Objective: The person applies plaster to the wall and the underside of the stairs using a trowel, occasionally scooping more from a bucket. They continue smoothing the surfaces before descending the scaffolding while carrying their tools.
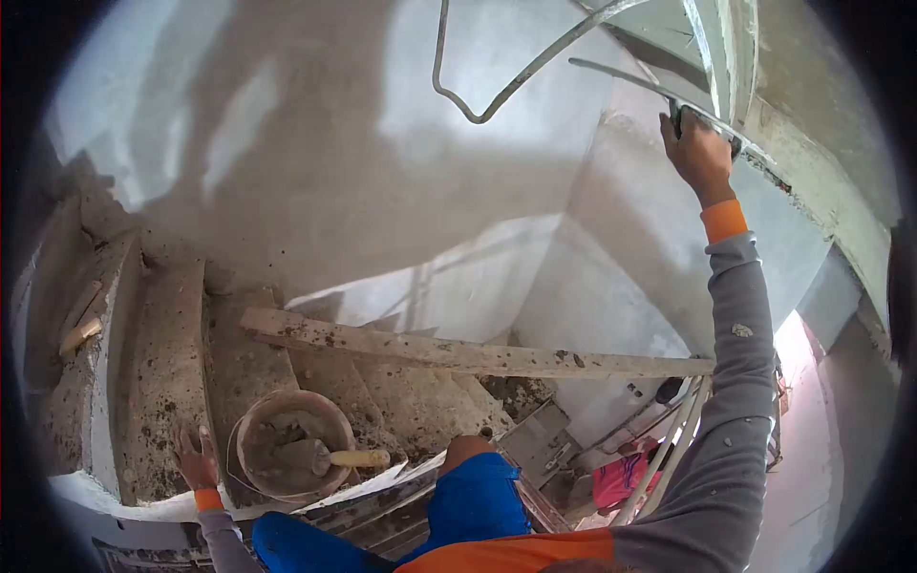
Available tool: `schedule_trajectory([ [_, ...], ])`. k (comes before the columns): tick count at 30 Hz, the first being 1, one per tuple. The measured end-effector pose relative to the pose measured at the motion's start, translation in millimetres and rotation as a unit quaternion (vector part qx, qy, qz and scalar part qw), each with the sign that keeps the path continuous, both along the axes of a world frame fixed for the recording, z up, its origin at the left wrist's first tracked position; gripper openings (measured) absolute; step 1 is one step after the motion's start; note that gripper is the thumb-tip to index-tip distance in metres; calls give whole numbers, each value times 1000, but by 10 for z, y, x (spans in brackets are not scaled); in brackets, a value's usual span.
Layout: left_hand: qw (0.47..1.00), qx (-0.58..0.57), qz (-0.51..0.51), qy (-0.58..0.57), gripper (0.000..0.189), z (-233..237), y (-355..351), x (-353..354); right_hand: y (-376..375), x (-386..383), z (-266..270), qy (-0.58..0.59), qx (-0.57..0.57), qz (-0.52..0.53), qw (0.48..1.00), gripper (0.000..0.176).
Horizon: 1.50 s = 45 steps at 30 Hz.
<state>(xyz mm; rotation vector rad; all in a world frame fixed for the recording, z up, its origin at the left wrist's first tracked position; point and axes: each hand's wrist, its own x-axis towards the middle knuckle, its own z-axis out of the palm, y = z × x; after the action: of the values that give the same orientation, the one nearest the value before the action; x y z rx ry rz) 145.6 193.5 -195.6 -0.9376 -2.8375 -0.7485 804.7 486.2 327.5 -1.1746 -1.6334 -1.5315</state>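
Observation:
My right hand (702, 158) is raised at the upper right, its fingers wrapped round the handle of a long, thin trowel (621, 74) that lies along the edge of the wall. My left hand (198, 460) rests at the lower left on a dirty stair step (162, 382), fingers apart and holding nothing. Just right of it stands a round bucket (334, 420) with some grey mortar inside. A pointed trowel with a wooden handle (359, 458) lies in the bucket, the handle over its rim.
A wooden beam (478, 357) crosses above the stairs. A bent metal rod (516, 81) hangs at the top. Another wooden-handled tool (81, 334) lies on a step at the left. Pale poles (669, 454) and a pink garment (621, 480) are at the lower right.

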Motion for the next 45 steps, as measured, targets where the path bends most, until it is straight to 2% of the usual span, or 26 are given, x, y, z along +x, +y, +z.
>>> schedule_trajectory([
  [3, 995, 29, 8, -97, 73, -37, -2, -30, -60, -86, -113, -8, -74, -9, 997, 29],
  [5, 1000, 24, -8, 5, 71, -278, 24, -180, -147, -211, -206, 8, -135, -14, 991, 30],
  [6, 989, 7, -25, 144, 70, -659, 26, -426, -155, -232, -260, 18, -160, 2, 987, 31],
  [8, 975, 18, -41, 216, 69, -687, -16, -504, -129, -254, -371, 38, -206, 39, 977, 34],
  [9, 987, 46, -39, 150, 69, -429, -7, -299, -108, -232, -473, 50, -204, 87, 974, 36],
  [11, 998, 66, -12, 9, 65, -209, 19, -133, -16, -152, -668, 83, -180, 84, 977, 39],
  [13, 998, 46, -9, 33, 65, -144, 15, -71, 26, -101, -783, 112, -127, 73, 983, 42],
  [16, 999, 27, -9, 43, 65, -135, 29, -79, 0, 125, -611, 128, -44, 68, 988, 43],
  [17, 999, 22, -13, 42, 66, -174, 28, -131, -12, 198, -515, 101, 21, 89, 991, 39],
  [21, 1000, 12, -6, -15, 68, -6, 18, -15, -172, 358, -261, 111, 82, 106, 985, 33],
  [24, 999, 42, -9, 0, 70, 74, 7, 71, -209, 272, -20, 59, 122, 79, 988, 30],
  [27, 1000, 24, 2, -5, 70, 126, 7, 97, -151, -15, 275, -27, 209, 106, 972, 33],
  [30, 999, 17, -13, 50, 70, 19, 0, 19, -209, -418, 498, 33, 165, 28, 985, 36],
  [33, 998, 57, -9, 0, 71, -215, 27, -173, -715, -738, 474, 145, 37, -30, 988, 10],
  [36, 1000, 18, -6, 10, 71, -48, 11, -56, -518, -104, 467, 105, 210, 66, 970, 38],
  [40, 1000, 16, 0, 9, 70, 25, 12, 14, -492, 631, 336, 98, 250, 227, 936, 44],
  [42, 999, 32, -3, 2, 68, 8, -2, 15, -684, 521, -29, 161, 134, 188, 960, 42],
  [44, 998, 53, -21, -2, 68, 147, -18, 109, -458, 651, -310, 146, 76, 9, 986, 36],
  [45, 998, 63, -30, -4, 67, 190, -23, 147, -297, 651, -440, 57, 131, 15, 990, 34],
])
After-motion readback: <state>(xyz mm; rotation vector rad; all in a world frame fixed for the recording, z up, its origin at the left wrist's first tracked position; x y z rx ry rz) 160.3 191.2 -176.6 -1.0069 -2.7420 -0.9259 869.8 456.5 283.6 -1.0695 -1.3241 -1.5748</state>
